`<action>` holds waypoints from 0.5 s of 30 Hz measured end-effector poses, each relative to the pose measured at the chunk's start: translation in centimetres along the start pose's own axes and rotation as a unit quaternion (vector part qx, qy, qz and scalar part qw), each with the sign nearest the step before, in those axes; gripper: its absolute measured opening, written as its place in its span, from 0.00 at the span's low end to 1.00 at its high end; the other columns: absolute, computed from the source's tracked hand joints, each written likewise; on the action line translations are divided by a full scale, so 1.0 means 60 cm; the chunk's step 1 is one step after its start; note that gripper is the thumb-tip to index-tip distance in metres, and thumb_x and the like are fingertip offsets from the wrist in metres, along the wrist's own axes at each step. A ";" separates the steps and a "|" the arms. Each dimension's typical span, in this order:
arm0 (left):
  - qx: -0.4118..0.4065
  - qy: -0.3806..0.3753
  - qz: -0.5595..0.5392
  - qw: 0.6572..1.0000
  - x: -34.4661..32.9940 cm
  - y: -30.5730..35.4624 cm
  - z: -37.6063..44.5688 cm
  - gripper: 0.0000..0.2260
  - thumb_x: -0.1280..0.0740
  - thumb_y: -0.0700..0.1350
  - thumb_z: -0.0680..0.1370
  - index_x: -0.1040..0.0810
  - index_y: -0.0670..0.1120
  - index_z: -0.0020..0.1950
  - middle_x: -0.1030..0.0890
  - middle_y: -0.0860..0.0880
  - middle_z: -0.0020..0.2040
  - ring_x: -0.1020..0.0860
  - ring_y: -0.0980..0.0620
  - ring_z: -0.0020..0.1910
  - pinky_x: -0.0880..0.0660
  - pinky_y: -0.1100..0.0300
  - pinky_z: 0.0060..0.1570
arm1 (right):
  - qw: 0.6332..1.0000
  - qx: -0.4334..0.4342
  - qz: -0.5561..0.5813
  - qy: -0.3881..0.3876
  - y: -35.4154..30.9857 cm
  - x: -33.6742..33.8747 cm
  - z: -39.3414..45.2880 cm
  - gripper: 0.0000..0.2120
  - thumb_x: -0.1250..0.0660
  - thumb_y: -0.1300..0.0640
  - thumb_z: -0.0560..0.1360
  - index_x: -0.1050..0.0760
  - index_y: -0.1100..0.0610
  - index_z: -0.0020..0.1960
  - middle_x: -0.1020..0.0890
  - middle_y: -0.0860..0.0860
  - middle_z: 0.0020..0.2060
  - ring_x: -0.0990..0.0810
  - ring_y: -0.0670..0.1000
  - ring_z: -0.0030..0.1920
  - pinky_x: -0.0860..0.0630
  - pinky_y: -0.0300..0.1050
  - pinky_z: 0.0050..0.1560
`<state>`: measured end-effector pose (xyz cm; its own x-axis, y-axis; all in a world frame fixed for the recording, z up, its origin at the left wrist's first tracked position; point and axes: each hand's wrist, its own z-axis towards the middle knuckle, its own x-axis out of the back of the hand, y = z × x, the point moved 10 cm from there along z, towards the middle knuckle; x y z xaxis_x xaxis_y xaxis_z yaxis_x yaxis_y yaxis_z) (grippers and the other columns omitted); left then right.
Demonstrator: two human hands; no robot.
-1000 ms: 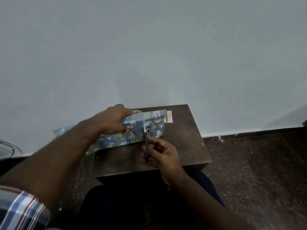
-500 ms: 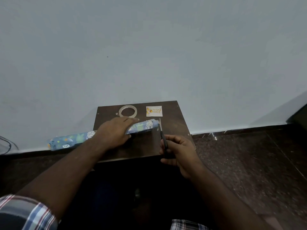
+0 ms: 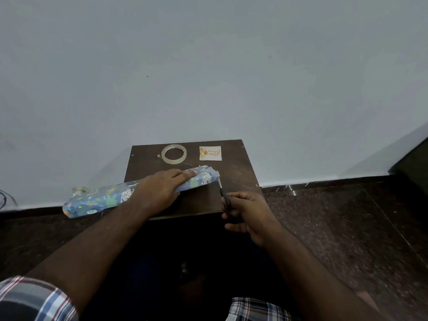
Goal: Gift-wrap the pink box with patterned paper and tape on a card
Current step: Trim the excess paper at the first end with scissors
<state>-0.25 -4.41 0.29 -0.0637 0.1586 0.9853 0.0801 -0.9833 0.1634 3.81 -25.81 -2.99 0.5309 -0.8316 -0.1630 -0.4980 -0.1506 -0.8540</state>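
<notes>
Right hand (image 3: 246, 216) clamped on scissors (image 3: 225, 200), tips at the paper's (image 3: 111, 199) right end. Left hand (image 3: 162, 188) pressed flat on the wrapped box, mid-table (image 3: 234, 179). I'd trim flush, holding firm. Tape (image 3: 174, 154) and card (image 3: 210, 153) lie far.

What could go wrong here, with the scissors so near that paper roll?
The scissors in the right hand point at the roll's end, close to the left hand pressing it down; a slip might nick fingers or cut crookedly. The roll overhangs the table on the left, so it could tip off if released.
</notes>
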 end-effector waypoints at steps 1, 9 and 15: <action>-0.003 0.006 0.005 1.000 -0.003 0.002 -0.002 0.31 0.33 0.47 0.78 0.39 0.64 0.78 0.26 0.56 0.69 0.23 0.48 0.63 0.22 0.51 0.51 | 1.000 -0.002 -0.003 0.003 0.001 0.001 0.001 0.05 0.28 0.58 0.76 0.17 0.57 0.51 0.17 0.53 0.39 0.19 0.50 0.37 0.20 0.46 0.33; -0.022 0.028 0.027 0.999 -0.019 0.015 -0.017 0.32 0.32 0.43 0.77 0.38 0.62 0.77 0.25 0.53 0.69 0.23 0.45 0.63 0.20 0.47 0.51 | 1.000 -0.016 -0.017 0.008 0.007 0.011 0.009 0.07 0.29 0.58 0.77 0.18 0.60 0.53 0.18 0.54 0.40 0.20 0.50 0.35 0.21 0.45 0.32; -0.017 0.035 0.047 0.998 -0.024 0.021 -0.024 0.30 0.33 0.44 0.79 0.39 0.61 0.78 0.25 0.51 0.70 0.23 0.45 0.65 0.22 0.49 0.52 | 1.000 -0.016 -0.024 0.006 0.007 0.010 0.017 0.06 0.29 0.57 0.76 0.17 0.58 0.51 0.18 0.54 0.40 0.19 0.50 0.36 0.21 0.44 0.31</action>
<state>-1.46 -6.00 -0.98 -0.1274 0.0604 0.9900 0.0543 -0.9962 0.0678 4.62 -25.82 -3.97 0.5463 -0.8296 -0.1151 -0.4942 -0.2083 -0.8440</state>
